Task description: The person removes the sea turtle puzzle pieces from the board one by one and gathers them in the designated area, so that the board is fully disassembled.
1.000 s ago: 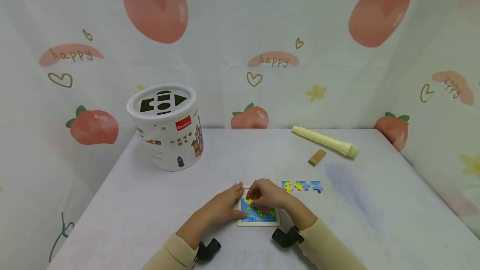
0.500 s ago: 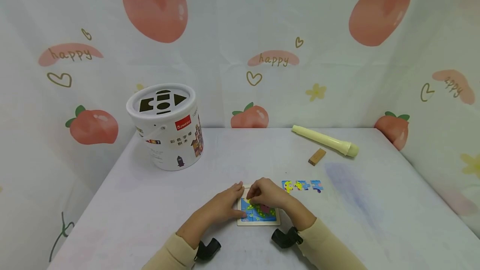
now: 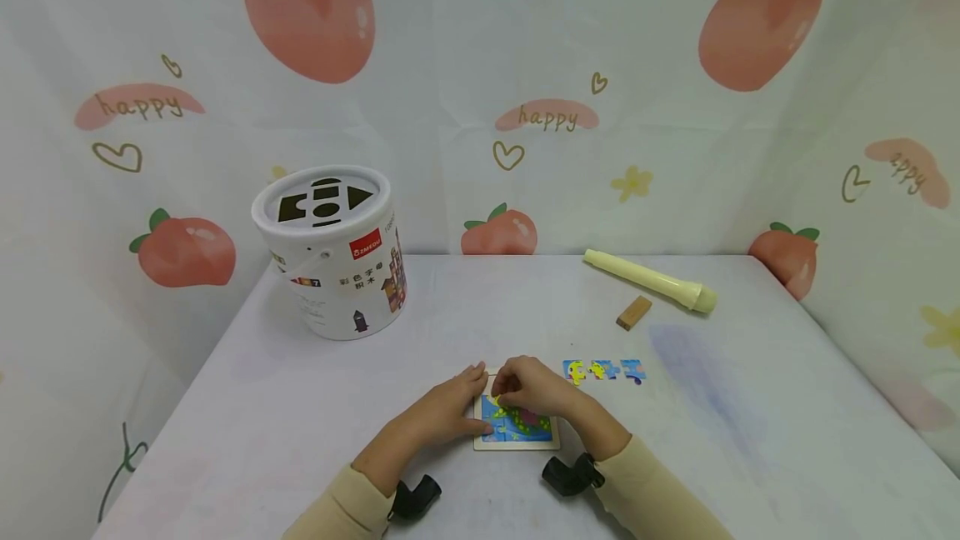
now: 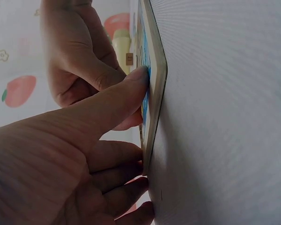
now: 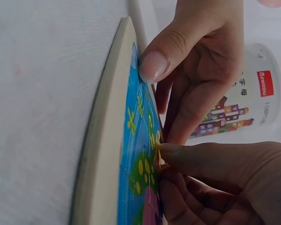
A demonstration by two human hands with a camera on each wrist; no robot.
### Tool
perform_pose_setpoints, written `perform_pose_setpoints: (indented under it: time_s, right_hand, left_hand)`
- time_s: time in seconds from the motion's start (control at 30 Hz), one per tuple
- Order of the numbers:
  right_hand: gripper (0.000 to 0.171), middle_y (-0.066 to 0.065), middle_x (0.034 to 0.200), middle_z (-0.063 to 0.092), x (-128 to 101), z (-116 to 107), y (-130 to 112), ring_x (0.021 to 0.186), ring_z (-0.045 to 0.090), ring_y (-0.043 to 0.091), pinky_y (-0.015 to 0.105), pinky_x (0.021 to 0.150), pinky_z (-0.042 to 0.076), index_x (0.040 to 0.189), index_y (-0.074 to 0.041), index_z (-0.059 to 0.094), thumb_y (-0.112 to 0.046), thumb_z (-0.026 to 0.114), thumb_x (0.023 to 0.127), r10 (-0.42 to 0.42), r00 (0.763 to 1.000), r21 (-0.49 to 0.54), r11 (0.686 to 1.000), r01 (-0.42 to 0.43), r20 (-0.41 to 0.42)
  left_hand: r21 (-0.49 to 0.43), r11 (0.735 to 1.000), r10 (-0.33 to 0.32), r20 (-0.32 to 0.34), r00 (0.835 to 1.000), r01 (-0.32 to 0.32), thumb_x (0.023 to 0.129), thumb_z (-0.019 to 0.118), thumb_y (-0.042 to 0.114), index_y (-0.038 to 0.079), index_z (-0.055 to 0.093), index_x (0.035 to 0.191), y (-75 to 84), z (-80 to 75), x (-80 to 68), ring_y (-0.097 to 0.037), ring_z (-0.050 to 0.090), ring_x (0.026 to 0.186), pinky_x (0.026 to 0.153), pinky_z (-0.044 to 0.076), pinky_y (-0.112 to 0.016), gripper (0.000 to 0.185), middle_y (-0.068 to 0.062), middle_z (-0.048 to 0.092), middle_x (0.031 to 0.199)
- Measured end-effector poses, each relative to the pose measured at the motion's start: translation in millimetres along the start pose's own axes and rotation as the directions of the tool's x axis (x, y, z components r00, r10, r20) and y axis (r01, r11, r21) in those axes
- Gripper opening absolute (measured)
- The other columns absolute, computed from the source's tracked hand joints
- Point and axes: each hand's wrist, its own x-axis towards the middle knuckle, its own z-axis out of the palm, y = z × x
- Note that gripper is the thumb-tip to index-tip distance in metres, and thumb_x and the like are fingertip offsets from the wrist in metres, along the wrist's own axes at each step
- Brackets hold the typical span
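A small wooden puzzle board with a blue, green and pink picture lies flat near the table's front edge. My left hand rests at its left side. Its thumb presses on the near-left corner, and its fingers lie along the board's edge. My right hand is curled over the board's far-left part. Its fingertips pinch a yellow puzzle piece against the picture. The hand hides most of that piece.
A row of loose blue-and-yellow puzzle pieces lies just right of the board. A white shape-sorter bucket stands at the back left. A cream tube and a small wooden block lie at the back right. Printed cloth walls surround the table.
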Motion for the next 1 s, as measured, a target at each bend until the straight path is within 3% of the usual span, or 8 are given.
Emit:
perform_pose_setpoints:
  time_s: [0.37, 0.6, 1.0]
  right_hand:
    - [0.004, -0.001, 0.079, 0.056, 0.5, 1.4, -1.1, 0.070, 0.050, 0.009, 0.018, 0.063, 0.046, 0.087, -0.004, 0.061, -0.002, 0.063, 0.084, 0.006, 1.000, -0.014, 1.000, -0.006, 0.011]
    - [0.005, 0.000, 0.075, 0.059, 1.4, -1.4, -2.1, 0.069, 0.052, 0.011, 0.021, 0.063, 0.047, 0.087, -0.003, 0.064, 0.000, 0.063, 0.083, 0.031, 0.999, 0.035, 0.999, -0.032, 0.021]
    - [0.006, 0.003, 0.080, 0.063, 0.8, -5.3, 3.2, 0.071, 0.054, 0.010, 0.021, 0.066, 0.049, 0.088, -0.005, 0.066, -0.002, 0.063, 0.083, 0.003, 0.999, 0.122, 0.993, -0.009, 0.049]
  left_hand:
    - [-0.006, 1.000, 0.001, 0.002, 1.000, -0.001, 0.079, 0.071, 0.032, -0.003, 0.037, 0.137, -0.4, -0.1, 0.4, -0.029, 0.023, 0.138, 0.109, 0.026, -0.047, 0.076, -0.013, 0.027, 0.149]
    - [-0.014, 1.000, 0.000, 0.003, 1.000, 0.000, 0.079, 0.070, 0.032, -0.003, 0.036, 0.138, -0.6, -0.5, -0.3, -0.029, 0.023, 0.138, 0.109, 0.026, -0.047, 0.076, -0.013, 0.026, 0.150]
    - [-0.012, 1.000, -0.009, 0.007, 1.000, 0.009, 0.080, 0.069, 0.035, -0.001, 0.036, 0.139, -0.9, -0.1, -0.5, -0.027, 0.022, 0.139, 0.109, 0.025, -0.046, 0.077, -0.011, 0.025, 0.150]
